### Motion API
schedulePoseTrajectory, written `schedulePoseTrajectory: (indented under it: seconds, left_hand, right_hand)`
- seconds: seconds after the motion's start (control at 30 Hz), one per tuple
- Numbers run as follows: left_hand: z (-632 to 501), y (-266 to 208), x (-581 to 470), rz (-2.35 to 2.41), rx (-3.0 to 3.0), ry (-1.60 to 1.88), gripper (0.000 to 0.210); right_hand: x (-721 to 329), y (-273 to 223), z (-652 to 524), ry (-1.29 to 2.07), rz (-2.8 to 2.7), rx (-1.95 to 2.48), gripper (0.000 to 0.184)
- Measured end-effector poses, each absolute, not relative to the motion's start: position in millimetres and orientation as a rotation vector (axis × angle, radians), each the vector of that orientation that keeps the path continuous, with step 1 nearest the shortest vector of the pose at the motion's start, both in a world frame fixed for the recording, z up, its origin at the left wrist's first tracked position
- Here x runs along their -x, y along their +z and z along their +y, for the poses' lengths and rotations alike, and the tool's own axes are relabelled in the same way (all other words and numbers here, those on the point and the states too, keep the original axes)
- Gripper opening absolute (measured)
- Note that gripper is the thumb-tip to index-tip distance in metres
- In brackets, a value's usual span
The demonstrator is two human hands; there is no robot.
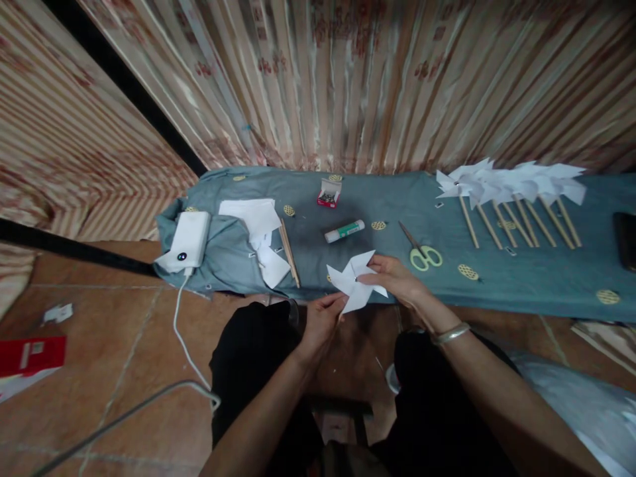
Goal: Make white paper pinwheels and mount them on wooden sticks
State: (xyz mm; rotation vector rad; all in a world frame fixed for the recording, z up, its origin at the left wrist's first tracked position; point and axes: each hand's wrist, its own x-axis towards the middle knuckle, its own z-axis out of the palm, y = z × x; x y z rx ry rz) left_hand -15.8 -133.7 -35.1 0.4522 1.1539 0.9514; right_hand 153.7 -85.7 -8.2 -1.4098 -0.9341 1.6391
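Observation:
A white paper pinwheel (352, 286) with a small dark pin at its centre is held over the near edge of the cloth-covered table. My left hand (322, 319) is closed on it from the lower left, and whether a stick lies in those fingers is hidden. From the right, my right hand (397, 279) grips a blade, its thumb close to the pin. Just beyond the pinwheel lies a glue stick (344, 231). Scissors (422, 254) with pale green handles rest to the right. An opened small red box (328, 193) of dark pins sits farther back.
Several finished pinwheels (511, 184) on wooden sticks lie in a row at the right. Paper sheets (256, 215) and loose wooden sticks (289, 255) are left of centre. A white power bank (189, 240) with a cable (179, 324) sits at the left end. Curtains hang behind the table.

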Motion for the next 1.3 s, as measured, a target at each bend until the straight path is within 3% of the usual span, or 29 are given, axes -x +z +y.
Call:
schedulePoseTrajectory:
  seconds: [0.3,0.7,0.9,1.3]
  left_hand:
    - [-134.8,-39.3,10.6,1.035,-0.248,0.918,0.04]
    - [-142.2,-38.5,0.7,1.056,-0.164,0.882,0.03]
    - [-142.7,-40.9,-3.2,1.05,-0.133,0.886,0.031]
    - [-141.1,-41.0,-5.0,1.066,-0.106,0.883,0.029]
  right_hand:
    - [-152.9,5.2,-55.4,1.713,-1.139,1.562,0.026]
    - [-159.2,1.0,-41.2,1.791,-1.487,1.661,0.029]
    - [-165.4,3.4,-37.5,1.616,-1.785,1.725,0.025]
    - [-171.3,-1.3,-37.2,1.723,-1.772,1.676,0.028]
